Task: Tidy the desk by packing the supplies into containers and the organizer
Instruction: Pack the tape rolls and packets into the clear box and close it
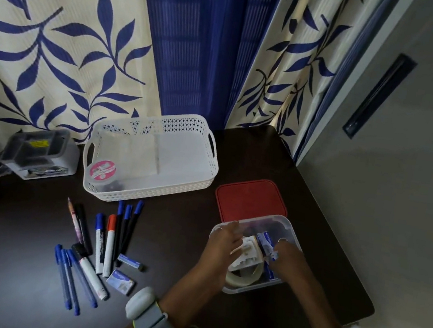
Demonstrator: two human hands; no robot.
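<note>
Both hands are inside a clear plastic container [288, 230] at the desk's right front. My left hand [223, 239] rests on a white block-like item [248, 255] in it. My right hand [287, 254] grips a small blue-and-white box [265, 241] beside that item. A roll of clear tape [244, 279] lies in the container's near end. The container's red lid [250, 200] lies flat just behind it. Several pens and markers [102, 242] and two small blue boxes [124, 273] are scattered on the dark desk [14, 246] to the left.
A white perforated basket [198, 186] stands at the back centre with a round pink-labelled tub [102, 170] in its left corner. A grey organizer [38, 151] sits at the back left. Leaf-patterned curtains hang behind; a grey wall is on the right.
</note>
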